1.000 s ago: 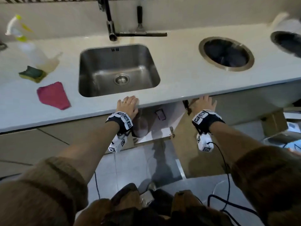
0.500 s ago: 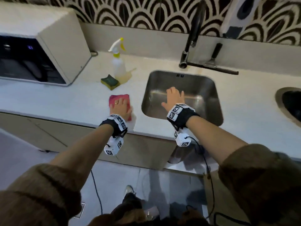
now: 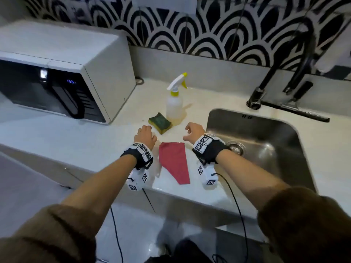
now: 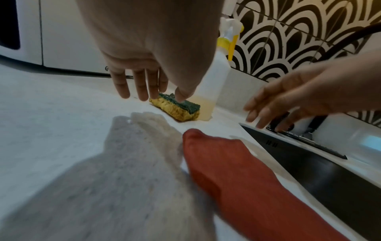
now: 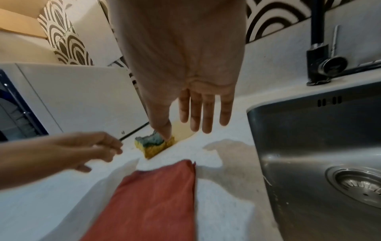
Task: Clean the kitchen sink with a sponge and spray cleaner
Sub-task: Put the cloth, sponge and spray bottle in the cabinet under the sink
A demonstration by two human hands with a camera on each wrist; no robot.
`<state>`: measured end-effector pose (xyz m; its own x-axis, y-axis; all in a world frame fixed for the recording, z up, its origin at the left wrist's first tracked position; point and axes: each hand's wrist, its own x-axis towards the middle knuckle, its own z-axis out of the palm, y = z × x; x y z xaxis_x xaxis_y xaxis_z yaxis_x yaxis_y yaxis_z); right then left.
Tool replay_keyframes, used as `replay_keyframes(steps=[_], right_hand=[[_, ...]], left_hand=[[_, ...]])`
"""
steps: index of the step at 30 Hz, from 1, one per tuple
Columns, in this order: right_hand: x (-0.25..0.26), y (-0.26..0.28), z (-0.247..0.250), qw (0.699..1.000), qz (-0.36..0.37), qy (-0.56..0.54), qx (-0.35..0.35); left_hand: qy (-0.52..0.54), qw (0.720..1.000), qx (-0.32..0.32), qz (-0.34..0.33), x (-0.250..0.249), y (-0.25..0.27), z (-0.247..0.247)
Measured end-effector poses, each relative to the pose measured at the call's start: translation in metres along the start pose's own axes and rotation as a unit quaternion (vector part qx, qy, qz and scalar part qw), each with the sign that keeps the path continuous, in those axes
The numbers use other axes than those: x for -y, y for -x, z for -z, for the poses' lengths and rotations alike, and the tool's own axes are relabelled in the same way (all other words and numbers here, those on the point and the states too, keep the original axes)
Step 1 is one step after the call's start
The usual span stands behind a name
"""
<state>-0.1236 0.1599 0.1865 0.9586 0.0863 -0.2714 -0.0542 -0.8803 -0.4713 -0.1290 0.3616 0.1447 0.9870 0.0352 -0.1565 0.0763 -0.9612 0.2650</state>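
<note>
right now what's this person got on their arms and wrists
Brown sleeves are pushed up, leaving the forearms bare. The left hand and right hand are bare, and each wrist has a black strap carrying white blocks printed with black square marker patterns. A white camera box hangs under each wrist, and thin black cables trail down from them.

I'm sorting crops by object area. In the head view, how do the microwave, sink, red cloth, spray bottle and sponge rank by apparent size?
Largest to smallest:
1. microwave
2. sink
3. red cloth
4. spray bottle
5. sponge
The cloth lies nearer the camera than the bottle, so that pair is less certain.
</note>
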Motion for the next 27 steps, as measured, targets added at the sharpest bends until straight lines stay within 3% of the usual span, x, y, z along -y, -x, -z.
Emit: replay_keyframes(steps=[3, 6, 12, 17, 20, 23, 27], right_hand=[[-0.001, -0.013, -0.024, 0.998, 0.005, 0.012, 0.063], [-0.006, -0.026, -0.044, 0.994, 0.015, 0.076, 0.074], [-0.011, -0.054, -0.038, 0.987, 0.034, 0.010, 0.155], [-0.010, -0.065, -0.034, 0.981, 0.066, 0.021, 0.182], [-0.010, -0.071, -0.033, 0.978, 0.074, 0.024, 0.194], [-0.009, -0.074, -0.034, 0.977, 0.078, 0.030, 0.196], [-0.010, -0.073, -0.037, 0.979, 0.076, 0.038, 0.185]], left_hand=[[0.042, 0.999, 0.007, 0.018, -0.004, -0.024, -0.001], [0.069, 0.996, 0.030, 0.051, -0.011, -0.047, 0.002], [0.064, 0.988, 0.061, 0.123, -0.023, -0.081, 0.007], [0.052, 0.982, 0.071, 0.167, -0.028, -0.090, 0.007], [0.121, 0.973, 0.063, 0.185, -0.028, -0.092, 0.005], [0.205, 0.959, 0.062, 0.187, -0.029, -0.087, 0.005], [0.219, 0.961, 0.058, 0.161, -0.026, -0.071, 0.009]])
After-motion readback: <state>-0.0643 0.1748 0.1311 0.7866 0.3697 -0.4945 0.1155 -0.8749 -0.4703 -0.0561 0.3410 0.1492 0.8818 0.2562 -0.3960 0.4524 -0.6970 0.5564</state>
